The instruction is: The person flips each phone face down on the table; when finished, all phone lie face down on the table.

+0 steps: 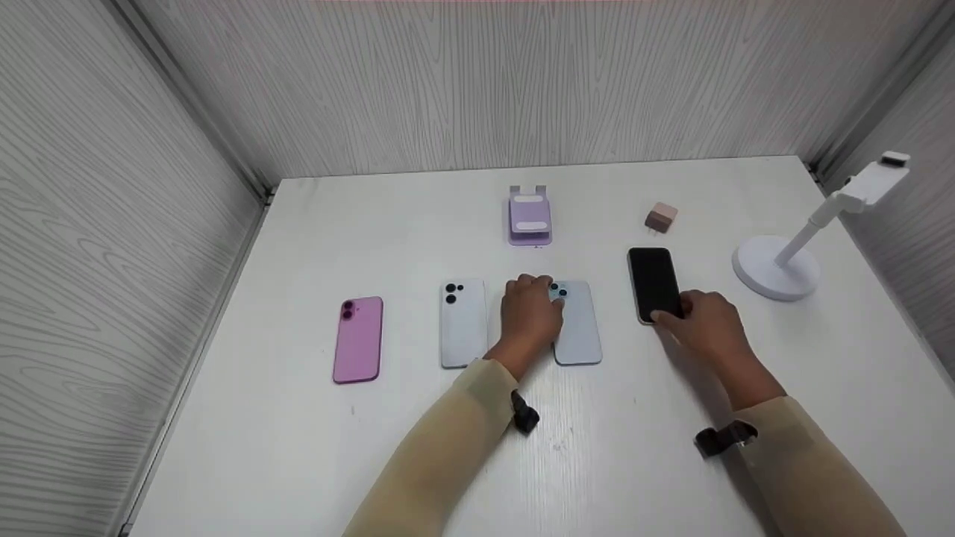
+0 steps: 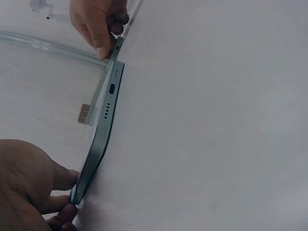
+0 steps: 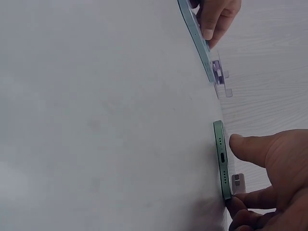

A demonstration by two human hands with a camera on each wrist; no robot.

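Note:
My left hand (image 1: 528, 313) grips the left edge of a light blue phone (image 1: 578, 328), which lies back up with its camera lenses at the top left. In the left wrist view, thumb and fingers of the left hand (image 2: 29, 187) meet at one end of that phone's edge (image 2: 103, 122). To the right, my right hand (image 1: 707, 328) holds the lower right corner of a phone with a dark screen (image 1: 654, 283), the thumb over its bottom end. The right wrist view shows this phone's green bottom edge (image 3: 222, 159) beside the right hand (image 3: 284, 173).
A white phone (image 1: 463, 328) and a pink phone (image 1: 358, 339) lie to the left, backs up. Behind stand a purple phone stand (image 1: 530, 215) and a small charger plug (image 1: 662, 217). A white stand with a round base (image 1: 776, 268) is at the right. Walls (image 1: 477, 89) border the table.

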